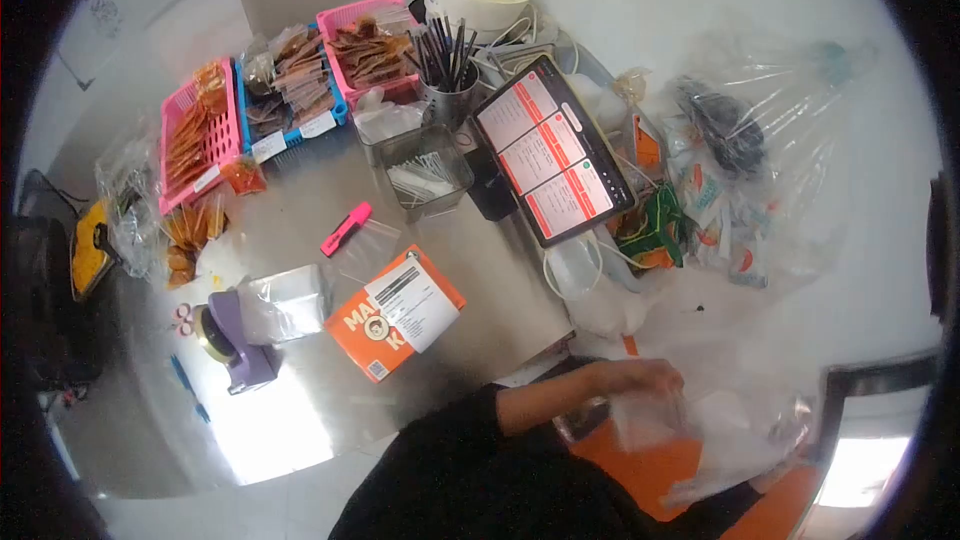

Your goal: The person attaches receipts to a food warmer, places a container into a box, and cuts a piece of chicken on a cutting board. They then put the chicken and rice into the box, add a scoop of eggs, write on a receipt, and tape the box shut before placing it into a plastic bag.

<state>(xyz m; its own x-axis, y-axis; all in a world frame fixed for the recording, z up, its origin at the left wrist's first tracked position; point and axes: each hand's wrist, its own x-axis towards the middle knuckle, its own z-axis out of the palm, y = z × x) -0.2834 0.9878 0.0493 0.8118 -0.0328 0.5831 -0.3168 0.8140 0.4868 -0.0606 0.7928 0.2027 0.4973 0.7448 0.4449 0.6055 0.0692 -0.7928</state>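
Observation:
To the right of the table's edge my left hand (645, 377) is closed, its fingers pinching the top of a clear plastic bag (735, 425). My right hand (785, 472) is at the bag's lower right side, mostly hidden and blurred, so its fingers do not show clearly. An orange flat-sided thing (640, 460) lies below the bag, between my dark-sleeved arms. On the metal table, an orange box (350, 333) with a printed white paper slip (415, 302) on it stands apart from both hands.
A tablet (555, 152) stands at the table's right side, near a pen cup (449, 95) and a bin of white sticks (425, 175). Baskets of packets (215, 130), a tape dispenser (232, 345) and a pink highlighter (346, 229) are leftward. Plastic-wrapped packets (715, 195) lie right.

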